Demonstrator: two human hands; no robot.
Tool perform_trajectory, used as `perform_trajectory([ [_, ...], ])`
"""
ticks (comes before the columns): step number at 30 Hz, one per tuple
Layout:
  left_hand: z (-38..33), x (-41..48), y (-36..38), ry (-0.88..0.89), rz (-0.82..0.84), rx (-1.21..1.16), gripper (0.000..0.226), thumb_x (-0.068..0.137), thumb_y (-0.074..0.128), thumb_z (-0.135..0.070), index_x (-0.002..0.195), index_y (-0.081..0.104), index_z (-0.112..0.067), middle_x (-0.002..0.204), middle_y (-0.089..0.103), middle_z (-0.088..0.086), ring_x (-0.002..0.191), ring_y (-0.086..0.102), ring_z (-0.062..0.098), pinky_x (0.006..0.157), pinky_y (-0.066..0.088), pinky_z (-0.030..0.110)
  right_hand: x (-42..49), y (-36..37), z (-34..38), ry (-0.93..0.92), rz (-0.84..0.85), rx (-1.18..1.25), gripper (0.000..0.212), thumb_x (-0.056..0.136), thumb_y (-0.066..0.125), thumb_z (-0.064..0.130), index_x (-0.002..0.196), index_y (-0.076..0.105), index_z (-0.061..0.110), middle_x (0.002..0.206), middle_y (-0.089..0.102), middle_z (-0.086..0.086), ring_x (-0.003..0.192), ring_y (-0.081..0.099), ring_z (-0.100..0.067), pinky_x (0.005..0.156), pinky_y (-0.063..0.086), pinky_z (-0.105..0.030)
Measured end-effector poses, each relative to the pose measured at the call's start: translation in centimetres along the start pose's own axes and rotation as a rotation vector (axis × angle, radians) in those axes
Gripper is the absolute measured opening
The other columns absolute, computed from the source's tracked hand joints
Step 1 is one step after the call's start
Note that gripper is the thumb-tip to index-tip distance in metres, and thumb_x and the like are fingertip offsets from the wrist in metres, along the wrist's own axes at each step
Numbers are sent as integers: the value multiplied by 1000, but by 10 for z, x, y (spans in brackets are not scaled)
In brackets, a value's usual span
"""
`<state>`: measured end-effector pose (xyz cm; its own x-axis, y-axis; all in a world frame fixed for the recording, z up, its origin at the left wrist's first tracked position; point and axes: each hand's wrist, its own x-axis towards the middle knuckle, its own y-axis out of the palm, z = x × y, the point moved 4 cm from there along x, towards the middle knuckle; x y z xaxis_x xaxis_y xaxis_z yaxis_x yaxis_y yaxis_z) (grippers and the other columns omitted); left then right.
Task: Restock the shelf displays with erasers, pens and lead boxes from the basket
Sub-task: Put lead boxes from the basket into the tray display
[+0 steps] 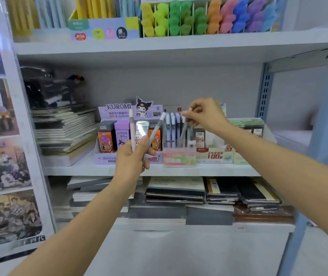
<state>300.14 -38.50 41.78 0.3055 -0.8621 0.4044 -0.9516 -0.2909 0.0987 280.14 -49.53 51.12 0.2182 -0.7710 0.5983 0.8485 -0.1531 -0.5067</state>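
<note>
Pale pink pen [132,126] and a translucent grey pen [156,129] fan upward out of the left hand [131,160], whose fingers and thumb are curled round both of them, together with a small clear plastic lead box [142,128] held between the two. That hand is raised in front of the purple Kuromi cardboard display [107,157], where dark, purple and orange lead boxes stand upright in a row. Well apart from it, the right hand [207,114] pinches the top end of a second grey pen [184,133] between thumb and fingertips. This pen leans steeply, its lower end down inside the clear acrylic pen holder [179,157], just beside the pale blue and lilac pens [172,126] standing there. Next along sits a green-and-white lead display [214,156]. All three displays rest side by side on the white metal shelf board [218,170]. A stack of cream-edged notebooks [65,132] lies at the left end of that board, and dark wrapped notebooks [175,190] fill the shelf beneath. Above, bright yellow, green, orange, pink, blue and purple pieces [209,18] stand in white dividers.
</note>
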Motion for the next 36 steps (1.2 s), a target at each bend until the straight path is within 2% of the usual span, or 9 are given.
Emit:
perform_trajectory([
  [3,5,4,-1,-13,17,-13,31,96,53,-39,97,63,-10,75,68,7,41,44,9,40,33,17,8,5,1,-20,56,-97,15,83,74,23,85,63,14,71,72,-6,62,71,-15,57,58,-22],
  [6,9,7,-1,-28,22,-27,31,96,53,-40,97,62,-11,75,68,7,41,43,9,40,33,17,10,11,3,-49,20,-35,22,83,75,22,96,60,13,70,72,-7,59,69,-17,54,57,-24],
  [11,13,9,-1,-35,31,-28,36,96,52,-40,99,62,-6,76,67,7,41,44,9,41,33,17,12,12,1,-77,-53,51,13,84,74,22,85,67,11,72,72,-5,60,70,-17,56,57,-22],
  [17,12,7,0,-39,33,-37,34,96,53,-40,102,62,-7,76,68,7,41,44,8,42,34,17,6,27,-4,-41,-88,-118,26,82,75,34,74,62,13,70,69,-1,61,64,-12,62,53,-26],
  [20,9,5,2,-37,42,-43,31,96,52,-40,99,63,-11,75,68,7,41,44,8,42,33,18,5,27,1,-14,-86,-124,28,83,73,39,79,65,13,71,67,-2,61,59,-12,64,53,-30],
  [24,5,2,4,-28,59,-40,32,96,52,-40,99,63,-10,76,70,7,41,45,8,41,33,18,-6,15,13,-36,-90,101,28,94,58,41,92,64,14,74,67,-3,53,57,-8,54,47,-23],
  [26,3,1,7,-22,66,-38,34,96,52,-40,99,62,-8,75,70,7,41,45,9,41,33,18,-16,15,18,-18,17,325,25,96,56,36,99,65,12,77,69,-3,52,58,-8,47,46,-20],
  [30,1,-5,18,-24,88,-35,36,97,52,-40,101,62,-5,75,68,8,41,46,10,40,33,18,-36,29,21,32,251,627,14,91,63,13,103,68,9,87,74,-7,72,69,-16,61,56,-20],
  [36,-4,-12,22,-70,117,-15,36,97,51,-39,109,60,-6,77,71,6,42,53,12,37,30,17,-31,-3,19,69,118,717,11,93,59,11,99,66,3,86,73,-8,77,70,-18,70,58,-21],
])
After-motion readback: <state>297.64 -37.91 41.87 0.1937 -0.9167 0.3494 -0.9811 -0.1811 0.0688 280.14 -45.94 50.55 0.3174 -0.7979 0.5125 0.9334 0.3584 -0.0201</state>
